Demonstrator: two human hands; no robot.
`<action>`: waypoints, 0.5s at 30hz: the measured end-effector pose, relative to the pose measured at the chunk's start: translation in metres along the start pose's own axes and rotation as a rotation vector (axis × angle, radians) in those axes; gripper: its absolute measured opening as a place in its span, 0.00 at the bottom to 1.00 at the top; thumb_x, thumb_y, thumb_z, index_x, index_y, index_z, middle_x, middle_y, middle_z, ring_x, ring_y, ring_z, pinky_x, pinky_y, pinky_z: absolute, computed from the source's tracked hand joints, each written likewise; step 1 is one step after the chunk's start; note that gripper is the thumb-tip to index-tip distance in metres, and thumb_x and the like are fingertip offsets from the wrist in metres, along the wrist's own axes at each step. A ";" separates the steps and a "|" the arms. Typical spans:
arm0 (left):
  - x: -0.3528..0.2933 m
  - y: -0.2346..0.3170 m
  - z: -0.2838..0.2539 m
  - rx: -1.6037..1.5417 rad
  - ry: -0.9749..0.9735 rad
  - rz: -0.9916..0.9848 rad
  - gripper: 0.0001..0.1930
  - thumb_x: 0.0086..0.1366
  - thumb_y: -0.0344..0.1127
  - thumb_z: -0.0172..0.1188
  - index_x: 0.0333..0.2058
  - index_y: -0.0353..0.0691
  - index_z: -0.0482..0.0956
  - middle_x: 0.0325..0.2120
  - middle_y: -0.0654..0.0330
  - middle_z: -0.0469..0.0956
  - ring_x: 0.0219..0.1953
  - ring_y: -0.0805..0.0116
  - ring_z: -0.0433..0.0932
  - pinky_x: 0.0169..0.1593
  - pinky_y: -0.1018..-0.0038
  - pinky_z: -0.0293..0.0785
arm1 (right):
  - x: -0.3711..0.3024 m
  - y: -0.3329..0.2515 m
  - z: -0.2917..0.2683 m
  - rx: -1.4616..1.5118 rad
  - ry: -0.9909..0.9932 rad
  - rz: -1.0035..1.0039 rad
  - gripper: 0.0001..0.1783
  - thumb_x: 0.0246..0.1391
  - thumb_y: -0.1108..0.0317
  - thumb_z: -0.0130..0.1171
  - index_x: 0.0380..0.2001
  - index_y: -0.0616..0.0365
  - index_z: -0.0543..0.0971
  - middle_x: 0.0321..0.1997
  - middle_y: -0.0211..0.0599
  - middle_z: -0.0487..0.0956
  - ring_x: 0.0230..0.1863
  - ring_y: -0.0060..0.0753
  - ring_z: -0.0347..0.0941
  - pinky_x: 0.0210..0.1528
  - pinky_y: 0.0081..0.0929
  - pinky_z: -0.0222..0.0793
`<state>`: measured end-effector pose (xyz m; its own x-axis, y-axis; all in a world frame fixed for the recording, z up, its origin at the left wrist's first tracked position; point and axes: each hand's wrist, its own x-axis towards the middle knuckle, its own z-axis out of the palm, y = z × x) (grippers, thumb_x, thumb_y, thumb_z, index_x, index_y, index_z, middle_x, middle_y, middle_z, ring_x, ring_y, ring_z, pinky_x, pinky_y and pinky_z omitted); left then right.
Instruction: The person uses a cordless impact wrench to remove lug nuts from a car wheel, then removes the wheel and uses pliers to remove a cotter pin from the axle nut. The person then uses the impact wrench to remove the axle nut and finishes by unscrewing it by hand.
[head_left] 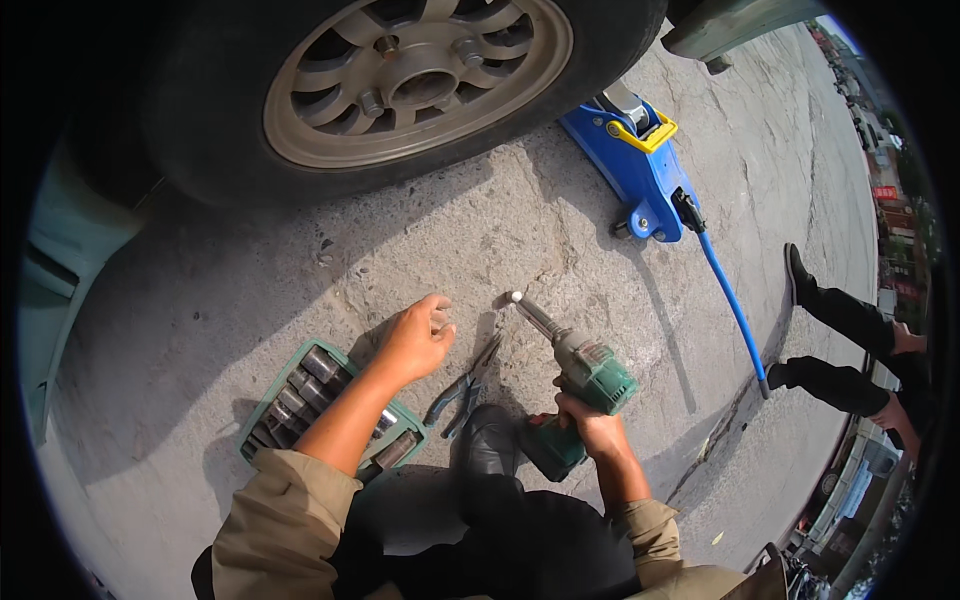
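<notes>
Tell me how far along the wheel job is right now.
Done: the blue floor jack sits under the car beside the wheel. In hand: the right hand grips the green impact wrench; the left hand reaches to the ground near the pliers and socket case. Left: lug nuts still sit on the wheel.

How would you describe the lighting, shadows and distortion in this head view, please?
Head view: hard sunlight on the concrete ground; deep shadow beneath the wheel; short shadows beside the left hand and impact wrench; fisheye bending curves the blue jack handle; black rim vignette.
</notes>
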<state>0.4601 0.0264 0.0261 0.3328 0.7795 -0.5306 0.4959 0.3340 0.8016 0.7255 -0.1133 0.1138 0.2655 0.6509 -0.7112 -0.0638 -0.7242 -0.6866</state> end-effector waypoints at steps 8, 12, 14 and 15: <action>-0.009 0.008 0.006 0.083 -0.013 0.060 0.23 0.65 0.33 0.67 0.57 0.38 0.76 0.47 0.46 0.84 0.45 0.51 0.85 0.50 0.59 0.80 | -0.025 0.004 -0.019 -0.082 0.048 0.029 0.16 0.51 0.77 0.64 0.45 0.62 0.81 0.29 0.28 0.78 0.23 0.23 0.71 0.28 0.26 0.67; -0.004 0.018 0.000 0.049 0.028 0.095 0.24 0.64 0.33 0.67 0.58 0.36 0.75 0.47 0.45 0.83 0.45 0.52 0.85 0.50 0.59 0.80 | -0.031 -0.008 -0.020 -0.163 0.025 -0.021 0.16 0.50 0.75 0.65 0.45 0.61 0.81 0.29 0.28 0.78 0.25 0.22 0.72 0.28 0.26 0.66; 0.003 0.032 -0.020 0.011 0.147 0.162 0.22 0.65 0.31 0.67 0.57 0.35 0.75 0.47 0.46 0.83 0.43 0.56 0.86 0.46 0.63 0.82 | -0.030 -0.025 -0.015 -0.208 -0.007 -0.077 0.16 0.51 0.75 0.65 0.46 0.62 0.81 0.28 0.28 0.77 0.25 0.22 0.72 0.29 0.26 0.66; 0.005 0.044 -0.035 -0.025 0.221 0.194 0.22 0.66 0.31 0.67 0.57 0.35 0.76 0.47 0.46 0.83 0.43 0.58 0.86 0.45 0.65 0.82 | -0.032 -0.033 -0.012 -0.203 -0.023 -0.099 0.17 0.52 0.74 0.65 0.46 0.63 0.80 0.28 0.28 0.77 0.26 0.22 0.72 0.29 0.26 0.66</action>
<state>0.4549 0.0634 0.0685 0.2355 0.9257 -0.2959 0.4192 0.1779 0.8903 0.7303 -0.1123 0.1609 0.2389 0.7245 -0.6465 0.1571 -0.6858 -0.7106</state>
